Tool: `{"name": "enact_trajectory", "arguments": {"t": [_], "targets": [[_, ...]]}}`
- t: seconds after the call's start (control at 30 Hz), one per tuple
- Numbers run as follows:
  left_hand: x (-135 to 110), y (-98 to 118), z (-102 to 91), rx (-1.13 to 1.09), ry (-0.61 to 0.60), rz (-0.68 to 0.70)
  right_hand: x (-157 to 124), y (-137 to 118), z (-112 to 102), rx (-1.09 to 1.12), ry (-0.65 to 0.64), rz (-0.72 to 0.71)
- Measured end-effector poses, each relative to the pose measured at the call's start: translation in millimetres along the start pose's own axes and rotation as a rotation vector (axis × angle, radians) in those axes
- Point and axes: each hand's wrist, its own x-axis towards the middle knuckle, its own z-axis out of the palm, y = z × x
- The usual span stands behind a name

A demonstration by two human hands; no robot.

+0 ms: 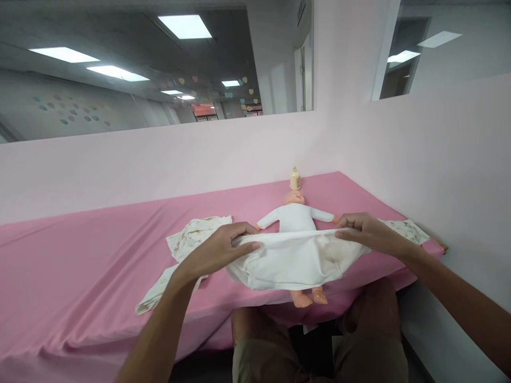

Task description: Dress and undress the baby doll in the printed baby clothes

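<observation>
Cloth in hand: We see a wide white fabric cloth (287,260) raised above the near side of the table and stretched from side to side, its lower part sagging in soft folds.
Left hand: Our left hand (223,246) is closed on the cloth's upper left end, thumb on the near face.
Right hand: Our right hand (365,231) pinches the upper right end the same way; the two hands stand well apart, and that spacing, we judge, is what keeps the top edge nearly straight.
Baby doll: Beyond the cloth, a plastic baby doll in a long-sleeved white top (296,217) lies on its back, arms spread, head toward the wall and bare feet toward us. The cloth hides its legs down to the feet; we cannot tell whether the two touch. Lying square to us, the doll seems placed for both hands to reach evenly.
Bottle: A small cream-coloured bottle with a narrow top (295,180) stands upright just beyond the doll's head, apparently kept out of the way of our arms.
Left-side fabrics: An off-white, faintly printed cloth garment (197,234) lies near the doll, with a pale folded cloth (154,295) partly behind our forearm; both look set aside within easy reach.
Right-side fabric: A white patterned cloth (405,230) rests by the wall, partly hidden by our right arm.
Table: A pink fabric cover (99,255) drapes the table, wrinkled at left.
</observation>
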Motion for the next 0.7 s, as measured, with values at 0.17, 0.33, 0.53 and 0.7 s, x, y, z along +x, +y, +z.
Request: {"name": "enact_trajectory", "arguments": {"t": [0.17, 0.33, 0.53, 0.7], "targets": [[-39.5, -9.5, 4.4, 0.112, -0.071, 0.001, -26.9, 4.1, 8.4, -0.064, -0.109, -0.039], [-69.5, -5.3, 3.1, 0.217, -0.161, -0.062, -42.0, -2.7, 12.9, -0.079, -0.200, 0.015], [-86.3, -10.8, 1.4, 0.355, -0.104, -0.069, -46.0, -19.1, 18.8, -0.028, -0.226, 0.024], [-96.7, -21.0, -4.3, 0.367, -0.031, 0.036, -42.3, -27.5, 21.6, -0.032, -0.192, 0.006]]}}
